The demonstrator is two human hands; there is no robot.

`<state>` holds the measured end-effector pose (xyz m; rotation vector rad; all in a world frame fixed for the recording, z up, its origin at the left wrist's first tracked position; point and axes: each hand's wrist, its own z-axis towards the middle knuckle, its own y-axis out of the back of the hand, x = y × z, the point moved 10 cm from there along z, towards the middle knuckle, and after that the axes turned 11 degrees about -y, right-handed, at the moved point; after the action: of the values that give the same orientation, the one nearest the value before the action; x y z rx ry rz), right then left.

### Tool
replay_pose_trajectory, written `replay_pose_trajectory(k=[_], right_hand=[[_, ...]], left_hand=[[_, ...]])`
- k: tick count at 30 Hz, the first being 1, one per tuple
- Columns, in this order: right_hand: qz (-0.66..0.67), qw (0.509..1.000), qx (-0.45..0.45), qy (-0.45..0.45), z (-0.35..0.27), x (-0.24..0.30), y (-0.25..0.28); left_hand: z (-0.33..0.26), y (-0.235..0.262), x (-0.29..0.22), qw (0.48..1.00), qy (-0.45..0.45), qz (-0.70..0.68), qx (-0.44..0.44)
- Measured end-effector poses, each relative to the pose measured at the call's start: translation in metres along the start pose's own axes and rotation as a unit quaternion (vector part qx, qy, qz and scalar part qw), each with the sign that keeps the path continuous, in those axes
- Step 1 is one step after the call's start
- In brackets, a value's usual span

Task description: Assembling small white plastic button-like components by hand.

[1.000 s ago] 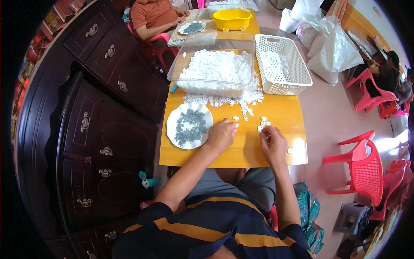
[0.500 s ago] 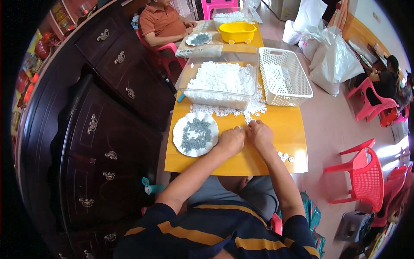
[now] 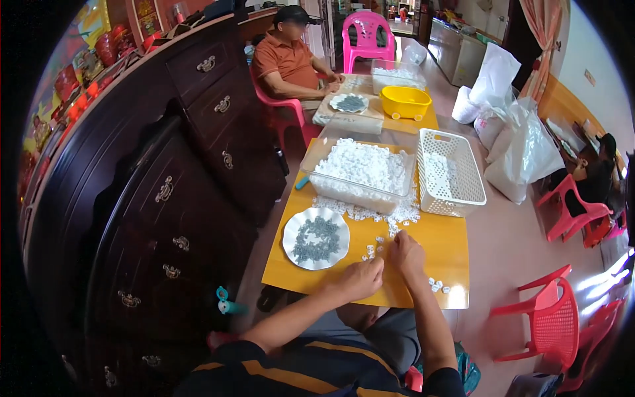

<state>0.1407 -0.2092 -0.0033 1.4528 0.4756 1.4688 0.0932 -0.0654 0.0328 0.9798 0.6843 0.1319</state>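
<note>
My left hand (image 3: pixel 362 279) is closed near the table's front edge, its fingertips pinched together; whatever is in them is hidden. Ahead and to its right, my right hand (image 3: pixel 407 253) is closed too, fingertips down at the spilled small white plastic pieces (image 3: pixel 395 226). I cannot make out what it holds. Several loose white pieces (image 3: pixel 370 251) lie on the wood between and beyond the hands. To the left, a white scalloped plate (image 3: pixel 290 248) carries many small grey parts (image 3: pixel 317 246). Beyond stands a clear plastic tub (image 3: pixel 350 190) heaped with white pieces.
A white perforated basket (image 3: pixel 453 204) with white pieces stands right of the tub. A few pieces (image 3: pixel 438 285) lie at the table's right edge. Farther off are a yellow tub (image 3: pixel 405 102) and a seated person (image 3: pixel 291 73). Dark drawers (image 3: pixel 165 218) flank the left; a red chair (image 3: pixel 552 317) is right.
The view has tilted up, showing more of the room. My left hand has drawn back from the pile toward me, and loose white pieces now show between the hands. My right hand stays by the pile.
</note>
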Motion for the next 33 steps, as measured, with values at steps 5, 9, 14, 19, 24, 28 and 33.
replay_pose_trajectory(k=[5, 9, 14, 19, 24, 28, 33], right_hand=[[0.205, 0.978, -0.011, -0.022, -0.029, 0.008, 0.042], [0.302, 0.951, 0.012, -0.07, -0.066, -0.007, 0.042], [0.487, 0.852, 0.099, -0.164, -0.108, -0.035, 0.016], [0.577, 0.781, 0.177, -0.162, -0.129, -0.026, 0.003], [0.602, 0.758, 0.182, -0.171, -0.134, -0.023, -0.001], [0.594, 0.753, 0.187, -0.213, -0.139, -0.022, -0.006], [0.592, 0.773, 0.162, -0.16, -0.141, -0.02, -0.013]], left_hand=[[-0.034, 0.002, 0.0, 0.982, 0.045, -0.167, -0.075], [-0.054, -0.015, 0.005, 0.97, 0.044, -0.216, -0.1], [-0.071, -0.03, 0.011, 0.936, 0.12, -0.313, -0.103], [-0.079, -0.037, 0.007, 0.865, 0.186, -0.455, -0.101], [-0.082, -0.034, -0.001, 0.832, 0.185, -0.511, -0.113], [-0.084, -0.033, -0.004, 0.83, 0.192, -0.511, -0.113], [-0.08, -0.04, -0.015, 0.839, 0.204, -0.493, -0.104]])
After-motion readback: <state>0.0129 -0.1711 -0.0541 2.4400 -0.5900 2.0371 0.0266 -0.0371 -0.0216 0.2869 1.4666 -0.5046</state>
